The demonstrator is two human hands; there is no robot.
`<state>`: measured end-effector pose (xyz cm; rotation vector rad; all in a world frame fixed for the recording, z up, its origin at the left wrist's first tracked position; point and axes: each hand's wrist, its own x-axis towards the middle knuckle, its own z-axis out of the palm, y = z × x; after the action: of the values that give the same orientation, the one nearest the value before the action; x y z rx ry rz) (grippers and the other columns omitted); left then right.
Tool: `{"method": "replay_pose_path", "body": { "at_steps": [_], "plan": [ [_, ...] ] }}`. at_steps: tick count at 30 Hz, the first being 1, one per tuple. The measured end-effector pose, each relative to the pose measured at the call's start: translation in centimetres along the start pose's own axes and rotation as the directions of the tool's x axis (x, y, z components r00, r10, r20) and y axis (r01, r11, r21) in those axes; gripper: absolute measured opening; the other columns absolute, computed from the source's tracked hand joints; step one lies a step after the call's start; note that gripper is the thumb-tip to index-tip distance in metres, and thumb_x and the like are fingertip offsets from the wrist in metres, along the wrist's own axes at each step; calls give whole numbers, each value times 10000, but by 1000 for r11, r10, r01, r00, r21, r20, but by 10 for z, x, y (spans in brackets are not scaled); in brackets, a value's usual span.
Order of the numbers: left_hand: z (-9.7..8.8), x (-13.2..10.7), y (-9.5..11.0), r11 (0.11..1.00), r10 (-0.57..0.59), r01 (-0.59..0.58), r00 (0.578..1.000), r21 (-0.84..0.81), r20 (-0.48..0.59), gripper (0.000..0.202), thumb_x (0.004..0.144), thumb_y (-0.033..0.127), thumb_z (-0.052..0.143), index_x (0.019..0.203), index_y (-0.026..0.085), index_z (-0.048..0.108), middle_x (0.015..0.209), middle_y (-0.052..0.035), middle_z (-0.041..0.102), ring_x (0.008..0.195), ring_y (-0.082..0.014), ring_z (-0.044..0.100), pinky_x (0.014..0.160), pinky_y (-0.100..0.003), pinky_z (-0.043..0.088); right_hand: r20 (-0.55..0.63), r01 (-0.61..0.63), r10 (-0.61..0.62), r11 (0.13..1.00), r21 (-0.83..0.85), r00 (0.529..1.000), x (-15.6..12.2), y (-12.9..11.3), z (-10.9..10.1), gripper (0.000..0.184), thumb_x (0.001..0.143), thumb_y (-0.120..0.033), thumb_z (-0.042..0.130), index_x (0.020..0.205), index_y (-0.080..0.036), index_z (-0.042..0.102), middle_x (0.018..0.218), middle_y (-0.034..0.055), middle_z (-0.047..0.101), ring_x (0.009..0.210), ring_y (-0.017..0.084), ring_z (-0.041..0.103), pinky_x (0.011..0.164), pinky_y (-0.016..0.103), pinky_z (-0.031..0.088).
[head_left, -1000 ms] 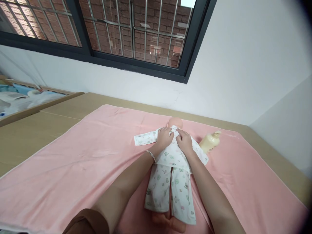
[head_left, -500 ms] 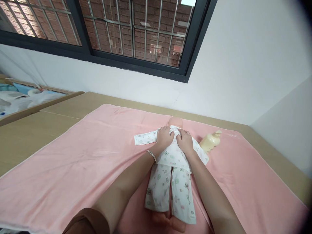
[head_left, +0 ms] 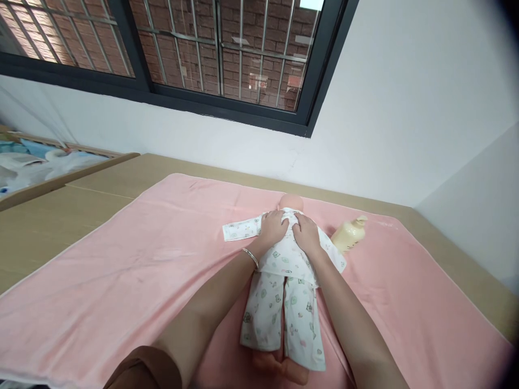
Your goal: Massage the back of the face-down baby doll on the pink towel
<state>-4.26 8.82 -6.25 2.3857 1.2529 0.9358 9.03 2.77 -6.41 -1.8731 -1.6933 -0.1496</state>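
A baby doll (head_left: 290, 202) lies on its back on a pink towel (head_left: 141, 259), head toward the wall, dressed in a white printed top and trousers (head_left: 284, 308). My left hand (head_left: 272, 227) and my right hand (head_left: 307, 233) rest side by side on the doll's chest, just below the neck. The fingers of both hands are curled and pinch the top's fabric at the collar. A thin bracelet (head_left: 250, 257) circles my left wrist. The doll's bare feet (head_left: 279, 367) stick out near me.
A cream pump bottle (head_left: 349, 235) lies on the towel to the right of the doll. The towel covers a tan tabletop (head_left: 60, 210) set against a white wall under a barred window. A wooden crib with bedding (head_left: 36, 162) stands at far left.
Both hands stay on the doll's collar; the fingers have shifted only slightly. The view has barely moved.
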Motion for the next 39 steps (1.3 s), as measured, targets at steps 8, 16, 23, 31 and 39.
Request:
{"method": "replay_pose_path", "body": {
  "at_steps": [8, 16, 23, 31, 39],
  "plan": [
    [1, 0, -2, 1000, 11, -11, 1000, 7, -4, 217, 906, 268, 447, 1009, 211, 630, 1077, -62, 703, 1056, -240, 601, 970, -392, 398, 17, -18, 18, 1000, -11, 1000, 0, -2, -1, 461, 877, -214, 380, 1288, -143, 576, 1258, 111, 649, 1163, 273, 566, 1030, 401, 396],
    [2, 1, -2, 1000, 4, -4, 1000, 3, -4, 192, 896, 258, 460, 982, 213, 626, 1063, -60, 698, 1044, -239, 600, 971, -391, 394, 17, -47, 47, 999, -6, 999, -2, -4, -2, 451, 891, -234, 384, 1287, -151, 583, 1274, 100, 647, 1179, 272, 560, 1042, 393, 385],
    [4, 1, -4, 1000, 8, -8, 1000, -1, -18, 205, 891, 252, 465, 998, 211, 634, 1056, -60, 701, 1048, -239, 601, 970, -389, 398, 1, -48, 48, 998, -32, 999, -2, -6, -3, 443, 886, -222, 387, 1270, -150, 596, 1251, 97, 661, 1161, 259, 575, 1028, 371, 393],
    [3, 0, -1, 1000, -12, 12, 999, 1, -30, 217, 881, 253, 487, 1021, 214, 648, 1057, -58, 708, 1055, -235, 607, 969, -376, 411, -36, -86, 83, 992, -90, 996, -6, -12, -7, 417, 887, -228, 392, 1240, -149, 599, 1185, 109, 682, 1101, 272, 594, 964, 366, 417],
    [0, -1, 1, 999, -33, 33, 998, 3, -46, 262, 881, 270, 502, 1076, 196, 660, 1099, -76, 707, 1082, -246, 602, 985, -379, 415, -3, -39, 39, 997, -70, 999, -2, -2, -2, 469, 884, -226, 381, 1309, -151, 566, 1300, 106, 635, 1191, 268, 564, 1040, 379, 396]
  ]
}}
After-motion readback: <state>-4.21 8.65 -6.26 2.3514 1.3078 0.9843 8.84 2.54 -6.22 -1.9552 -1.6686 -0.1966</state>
